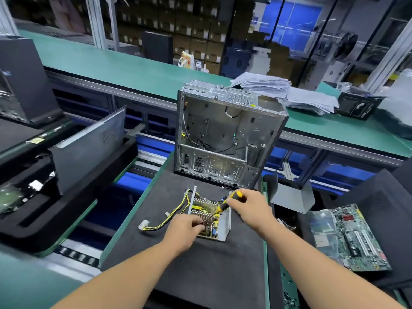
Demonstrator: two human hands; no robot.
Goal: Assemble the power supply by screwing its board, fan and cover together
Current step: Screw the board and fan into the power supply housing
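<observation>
Yellow-and-black, the handle of the screwdriver point(227, 202) sits wrapped in the right hand point(247, 207), fingers curled round it, while the thin shaft slants down and to the left into the open power supply point(209, 216). That unit lies on the dark foam mat point(200, 264) of the surface, just in front of the bare metal computer case point(223, 134) that stands upright behind it; its board point(206, 211), with finned heat sinks and a yellow label, sits inside the shallow metal tray with one side wall standing up on the right. The left hand point(185, 230) rests on the near edge of the board with its fingertips pinched at the tip of the shaft, seemingly steadying the bit or a screw there, though the screw itself is too small to make out. A bundle of yellow and black wires point(165, 221) trails off to the left and ends in a white plug point(143, 225). I judge this to be the board-fastening step, early in the job, since neither fan nor cover looks to be on the unit. To do it well, the shaft wants bringing more upright over the hole before turning, as at this slant the tip could skid onto the components. The guiding fingers should let go only once the thread bites, and pressure should stay light so the board does not flex. A loose motherboard point(352, 237) lies well apart on the right.
</observation>
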